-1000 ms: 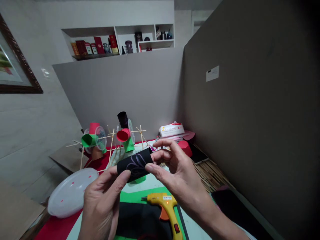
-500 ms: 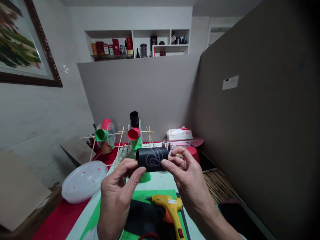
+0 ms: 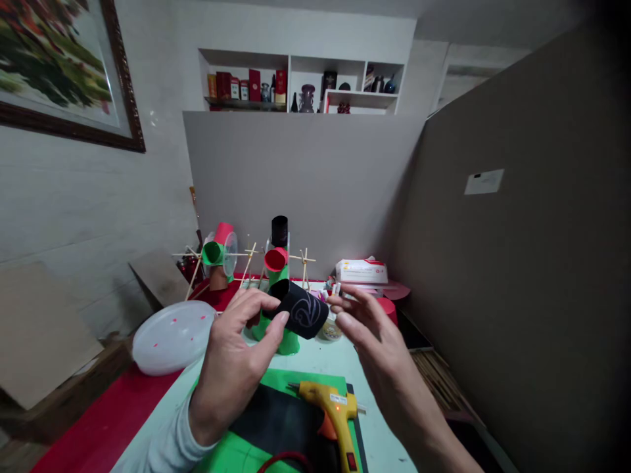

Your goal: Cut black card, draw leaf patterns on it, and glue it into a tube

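Observation:
A black paper tube (image 3: 304, 314) with a pale looping line drawing on its side is held up over the table, tilted down to the right. My left hand (image 3: 241, 351) pinches its left end between thumb and fingers. Just off the tube's right end is my right hand (image 3: 374, 335), its fingers spread and nothing seen in them. On the table below lies a yellow hot glue gun (image 3: 330, 401) with a lit orange light, nozzle to the left. Under it are a black sheet (image 3: 273, 417) and a green sheet (image 3: 315, 377).
Two stick-and-paper-tube models (image 3: 213, 253) (image 3: 275, 260) stand at the back. A translucent round lid (image 3: 170, 338) lies at left. Behind my right hand are a small tub (image 3: 330, 330) with pens and a tissue pack (image 3: 362, 271). A grey partition (image 3: 493, 276) rises at right.
My right hand has let go of the tube's right end and its fingers have spread. The tube now tilts down to the right in my left hand. The view has shifted slightly.

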A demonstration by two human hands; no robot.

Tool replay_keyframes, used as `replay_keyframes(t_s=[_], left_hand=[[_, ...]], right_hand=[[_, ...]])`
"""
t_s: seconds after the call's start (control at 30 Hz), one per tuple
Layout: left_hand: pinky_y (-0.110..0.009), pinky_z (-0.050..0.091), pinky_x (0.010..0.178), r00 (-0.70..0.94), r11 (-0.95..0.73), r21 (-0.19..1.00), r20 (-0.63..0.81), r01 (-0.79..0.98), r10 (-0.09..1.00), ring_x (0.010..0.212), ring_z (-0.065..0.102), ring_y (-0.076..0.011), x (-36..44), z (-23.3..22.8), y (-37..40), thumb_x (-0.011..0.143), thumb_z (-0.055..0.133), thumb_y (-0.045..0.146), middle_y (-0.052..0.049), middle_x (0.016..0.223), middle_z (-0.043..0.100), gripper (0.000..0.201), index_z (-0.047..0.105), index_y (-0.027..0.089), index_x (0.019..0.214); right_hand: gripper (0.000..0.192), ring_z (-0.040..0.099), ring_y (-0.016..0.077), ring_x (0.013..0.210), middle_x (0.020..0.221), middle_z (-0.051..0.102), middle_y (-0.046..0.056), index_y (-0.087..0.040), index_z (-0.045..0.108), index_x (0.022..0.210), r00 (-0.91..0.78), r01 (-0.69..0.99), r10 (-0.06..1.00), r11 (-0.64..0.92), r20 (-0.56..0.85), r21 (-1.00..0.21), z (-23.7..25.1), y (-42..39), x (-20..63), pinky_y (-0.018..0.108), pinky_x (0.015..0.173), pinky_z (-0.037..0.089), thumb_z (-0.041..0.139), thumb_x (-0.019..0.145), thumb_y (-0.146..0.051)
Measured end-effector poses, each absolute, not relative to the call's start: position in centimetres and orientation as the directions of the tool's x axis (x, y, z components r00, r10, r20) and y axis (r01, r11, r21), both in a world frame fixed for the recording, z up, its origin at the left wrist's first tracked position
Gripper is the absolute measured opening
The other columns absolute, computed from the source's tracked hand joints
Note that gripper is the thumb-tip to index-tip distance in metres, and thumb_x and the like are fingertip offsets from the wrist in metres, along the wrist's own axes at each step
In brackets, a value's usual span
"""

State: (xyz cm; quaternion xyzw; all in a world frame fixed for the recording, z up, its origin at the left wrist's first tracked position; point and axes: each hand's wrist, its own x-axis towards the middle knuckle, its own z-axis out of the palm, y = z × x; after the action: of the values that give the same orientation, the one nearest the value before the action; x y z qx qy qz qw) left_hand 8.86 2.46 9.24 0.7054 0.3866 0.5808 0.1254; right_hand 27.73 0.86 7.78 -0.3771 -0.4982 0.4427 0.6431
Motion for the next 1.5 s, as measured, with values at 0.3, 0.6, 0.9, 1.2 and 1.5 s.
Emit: replay_keyframes(t_s=[0.3,0.6,0.9,1.2,1.5], left_hand=[[-0.036,0.04,0.075,0.512,-0.815,0.221,0.682,0.536,0.522,0.089,0.05,-0.0205,7.2,10.2,2.6,0.093,0.058,0.011,-0.004,0.091,0.059,0.008,0.062,0.017,0.09],[-0.034,0.04,0.075,0.646,-0.877,0.19,0.612,0.441,0.457,0.093,0.048,-0.0194,7.7,10.4,1.7,0.094,0.051,0.004,-0.005,0.096,0.057,0.017,0.062,0.016,0.088],[-0.03,0.044,0.091,0.365,-0.847,0.332,0.792,0.415,0.489,0.105,0.056,-0.0172,8.3,10.1,0.9,0.092,0.061,0.013,-0.003,0.11,0.062,0.016,0.066,0.022,0.104],[-0.024,0.04,0.062,0.047,-0.333,0.942,0.335,-0.049,0.941,0.068,0.048,-0.0127,10.1,8.7,1.8,0.087,0.067,0.044,0.004,0.074,0.057,0.024,0.056,0.023,0.081],[-0.028,0.047,0.08,0.165,-0.073,0.887,0.164,-0.455,0.972,0.087,0.065,-0.019,12.2,7.5,1.5,0.067,0.085,0.031,-0.004,0.095,0.071,0.063,0.055,0.022,0.123]], right_hand=[[0.011,0.062,0.0223,0.107,0.111,0.066,0.003,-0.029,0.067,0.1,0.075,0.238,0.834,0.518,0.547,-0.822,9.5,0.1,30.1,0.035,0.088,0.049,0.066,0.092,-0.036],[0.014,0.035,0.0233,0.142,0.148,0.044,0.008,-0.024,0.066,0.105,-0.352,0.586,0.684,0.693,0.639,-0.42,9.7,-2.3,27.7,0.035,0.11,0.037,0.063,0.092,-0.018],[0.007,0.043,0.0215,0.139,0.145,0.052,0.005,-0.025,0.066,0.091,-0.167,0.444,0.748,0.639,0.642,-0.628,9.5,-1.4,27.8,0.038,0.112,0.035,0.065,0.09,-0.018],[0.012,0.054,0.0297,0.13,0.141,0.061,0.001,-0.026,0.067,0.078,0.242,-0.115,0.85,0.503,0.467,-0.856,8.9,-0.3,28.3,0.051,0.107,0.039,0.072,0.086,-0.031],[0.01,0.049,0.0292,0.135,0.139,0.061,0.004,-0.024,0.068,0.078,0.329,-0.205,0.808,0.567,0.489,-0.798,8.6,-0.2,27.5,0.051,0.115,0.03,0.072,0.086,-0.029]])
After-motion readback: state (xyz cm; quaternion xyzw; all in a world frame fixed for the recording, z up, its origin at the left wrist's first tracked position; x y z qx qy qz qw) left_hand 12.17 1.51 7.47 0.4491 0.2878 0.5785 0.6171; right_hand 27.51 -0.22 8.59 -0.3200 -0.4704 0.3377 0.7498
